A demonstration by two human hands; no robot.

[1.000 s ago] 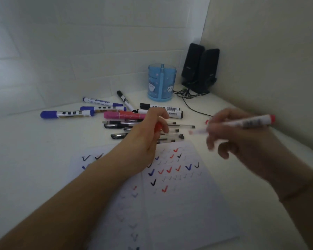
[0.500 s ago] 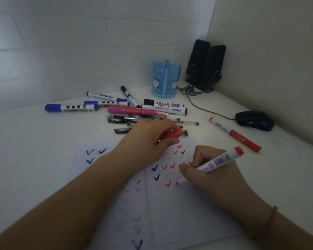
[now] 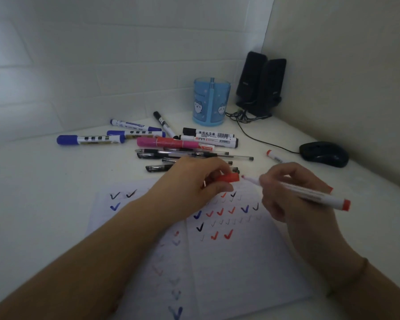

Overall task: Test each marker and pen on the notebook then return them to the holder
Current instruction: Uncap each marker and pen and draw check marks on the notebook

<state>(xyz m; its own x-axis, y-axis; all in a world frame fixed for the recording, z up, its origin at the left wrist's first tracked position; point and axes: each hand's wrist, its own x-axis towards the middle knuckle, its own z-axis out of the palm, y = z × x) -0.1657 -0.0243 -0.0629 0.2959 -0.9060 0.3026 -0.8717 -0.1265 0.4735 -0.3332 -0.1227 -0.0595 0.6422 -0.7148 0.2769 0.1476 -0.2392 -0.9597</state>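
An open notebook (image 3: 229, 269) lies in front of me, covered with black, blue and red check marks. My right hand (image 3: 293, 195) grips a red-ended white marker (image 3: 316, 196), its bare tip pointing left. My left hand (image 3: 194, 181) pinches the red cap (image 3: 229, 177) just left of that tip, a small gap between them. Beyond the hands lies a pile of markers and pens (image 3: 183, 144). The blue holder (image 3: 211, 100) stands at the back.
Two black speakers (image 3: 261, 83) stand in the corner with a cable running to a black mouse (image 3: 323, 154) on the right. Another red marker (image 3: 275, 156) lies beside the mouse, partly hidden by my right hand. Walls close in behind and to the right.
My right hand lifted the marker off the page, where a new red check mark now shows, and turned its tip toward the cap held in my left hand.
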